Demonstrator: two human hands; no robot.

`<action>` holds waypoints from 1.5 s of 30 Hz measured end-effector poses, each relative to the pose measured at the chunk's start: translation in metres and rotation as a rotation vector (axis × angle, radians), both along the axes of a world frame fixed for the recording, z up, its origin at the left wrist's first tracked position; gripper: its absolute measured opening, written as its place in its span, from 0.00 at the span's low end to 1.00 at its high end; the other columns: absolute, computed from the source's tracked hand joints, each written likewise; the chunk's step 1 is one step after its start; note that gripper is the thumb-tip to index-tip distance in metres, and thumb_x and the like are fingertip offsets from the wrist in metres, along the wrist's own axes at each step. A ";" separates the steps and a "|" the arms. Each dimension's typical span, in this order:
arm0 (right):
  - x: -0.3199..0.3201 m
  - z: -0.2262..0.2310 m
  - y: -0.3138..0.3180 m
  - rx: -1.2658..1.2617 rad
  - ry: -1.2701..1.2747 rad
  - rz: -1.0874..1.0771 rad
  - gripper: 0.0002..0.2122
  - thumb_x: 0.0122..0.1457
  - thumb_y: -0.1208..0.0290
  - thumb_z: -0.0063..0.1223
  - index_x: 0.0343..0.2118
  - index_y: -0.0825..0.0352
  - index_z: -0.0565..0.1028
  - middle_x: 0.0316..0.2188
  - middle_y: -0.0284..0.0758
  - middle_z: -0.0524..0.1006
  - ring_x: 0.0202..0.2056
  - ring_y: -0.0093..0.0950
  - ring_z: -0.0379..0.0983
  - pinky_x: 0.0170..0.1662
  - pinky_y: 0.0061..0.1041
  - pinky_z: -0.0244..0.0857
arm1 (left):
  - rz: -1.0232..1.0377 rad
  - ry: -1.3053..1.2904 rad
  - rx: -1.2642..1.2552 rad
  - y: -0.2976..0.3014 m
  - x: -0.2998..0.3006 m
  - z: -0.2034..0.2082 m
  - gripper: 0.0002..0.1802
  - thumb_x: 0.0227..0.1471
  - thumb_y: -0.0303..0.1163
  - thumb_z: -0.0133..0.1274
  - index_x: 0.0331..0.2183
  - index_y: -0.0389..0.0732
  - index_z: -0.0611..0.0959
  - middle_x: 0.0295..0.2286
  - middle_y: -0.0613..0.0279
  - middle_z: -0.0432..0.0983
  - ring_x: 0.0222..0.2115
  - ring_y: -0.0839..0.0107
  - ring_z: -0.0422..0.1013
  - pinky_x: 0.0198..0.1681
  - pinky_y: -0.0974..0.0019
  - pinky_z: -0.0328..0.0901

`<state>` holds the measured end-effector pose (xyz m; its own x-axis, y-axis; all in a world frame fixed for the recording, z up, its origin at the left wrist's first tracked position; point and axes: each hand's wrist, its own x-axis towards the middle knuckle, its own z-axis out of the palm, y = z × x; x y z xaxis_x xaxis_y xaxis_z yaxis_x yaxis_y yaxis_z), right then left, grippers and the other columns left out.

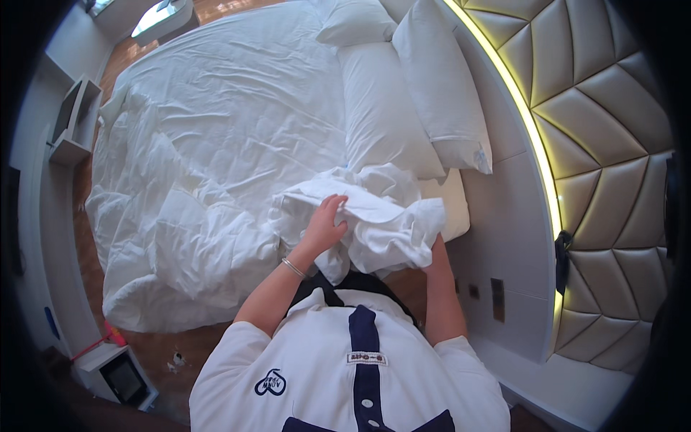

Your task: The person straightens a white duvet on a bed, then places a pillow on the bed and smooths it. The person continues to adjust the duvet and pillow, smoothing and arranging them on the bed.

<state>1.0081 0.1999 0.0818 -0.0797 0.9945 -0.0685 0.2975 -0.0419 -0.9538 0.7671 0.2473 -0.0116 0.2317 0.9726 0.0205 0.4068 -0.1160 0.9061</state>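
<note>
A bunched white cloth (pixel 378 212) lies at the near edge of the bed, in front of my waist. On its left side rests my left hand (pixel 328 222), its fingers loosely bent over a fold and the thumb apart from them. My right hand (pixel 435 253) reaches in under the cloth's right end, which drapes over it and hides its fingers. Whether the cloth is a sheet or a pillowcase cannot be told. Just left of it, a rumpled white duvet (pixel 194 237) spreads down the bed side.
White pillows (pixel 381 101) lie along the right side of the bed, by the padded headboard wall (pixel 583 144) with its lit strip. A wrinkled white sheet (pixel 252 79) covers the far mattress. At left stand a low white cabinet (pixel 115 374) and shelves (pixel 75 122). Wooden floor (pixel 155 353) shows between.
</note>
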 end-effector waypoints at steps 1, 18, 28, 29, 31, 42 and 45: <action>-0.001 0.004 -0.001 -0.030 0.074 -0.006 0.33 0.38 0.71 0.67 0.50 0.67 0.64 0.45 0.34 0.69 0.47 0.25 0.65 0.49 0.28 0.60 | 0.024 0.025 -0.001 0.001 -0.001 -0.008 0.27 0.39 0.26 0.52 0.46 0.39 0.70 0.47 0.44 0.64 0.50 0.50 0.59 0.53 0.58 0.56; 0.019 -0.005 0.015 0.061 0.172 -0.424 0.17 0.48 0.80 0.50 0.43 0.69 0.69 0.35 0.31 0.73 0.36 0.21 0.67 0.41 0.19 0.60 | 0.407 -0.386 -0.080 0.013 -0.017 0.039 0.03 0.52 0.27 0.49 0.30 0.38 0.74 0.18 0.75 0.64 0.20 0.87 0.56 0.22 0.79 0.52; 0.030 -0.009 0.004 0.010 0.534 -0.320 0.20 0.49 0.74 0.54 0.46 0.70 0.66 0.40 0.31 0.70 0.42 0.21 0.65 0.45 0.20 0.59 | -0.236 -0.349 -0.296 -0.035 0.027 0.068 0.07 0.49 0.27 0.54 0.32 0.34 0.78 0.24 0.67 0.73 0.26 0.81 0.68 0.30 0.75 0.63; 0.031 -0.011 0.001 -0.051 0.456 -0.295 0.23 0.48 0.73 0.55 0.48 0.71 0.64 0.41 0.31 0.70 0.43 0.21 0.64 0.46 0.20 0.58 | -0.257 -0.372 -0.347 -0.038 0.031 0.068 0.10 0.48 0.31 0.54 0.33 0.37 0.80 0.27 0.59 0.76 0.29 0.69 0.73 0.35 0.70 0.66; 0.034 -0.014 0.006 -0.159 0.232 -0.157 0.32 0.45 0.73 0.58 0.55 0.69 0.58 0.47 0.36 0.67 0.47 0.26 0.64 0.49 0.24 0.58 | -0.293 -0.300 -0.317 -0.036 0.038 0.076 0.09 0.48 0.30 0.54 0.33 0.38 0.80 0.27 0.58 0.76 0.29 0.67 0.73 0.34 0.69 0.66; -0.052 -0.012 0.007 0.003 -0.013 0.042 0.12 0.51 0.76 0.51 0.39 0.68 0.71 0.31 0.32 0.74 0.33 0.26 0.70 0.38 0.23 0.62 | -0.121 -0.342 0.073 -0.022 0.035 0.098 0.07 0.44 0.24 0.54 0.30 0.37 0.77 0.25 0.61 0.67 0.27 0.68 0.65 0.32 0.71 0.62; -0.053 -0.001 0.011 -0.036 0.096 -0.152 0.06 0.55 0.75 0.47 0.35 0.68 0.73 0.26 0.26 0.72 0.28 0.17 0.66 0.32 0.18 0.60 | 0.003 -0.284 0.160 -0.010 0.026 0.075 0.11 0.41 0.23 0.54 0.32 0.36 0.75 0.28 0.57 0.68 0.30 0.62 0.67 0.35 0.67 0.63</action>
<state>0.9554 0.2104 0.0810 0.0635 0.9926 -0.1036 0.1927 -0.1141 -0.9746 0.7926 0.2375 0.0634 0.1922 0.9524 0.2366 0.1410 -0.2654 0.9538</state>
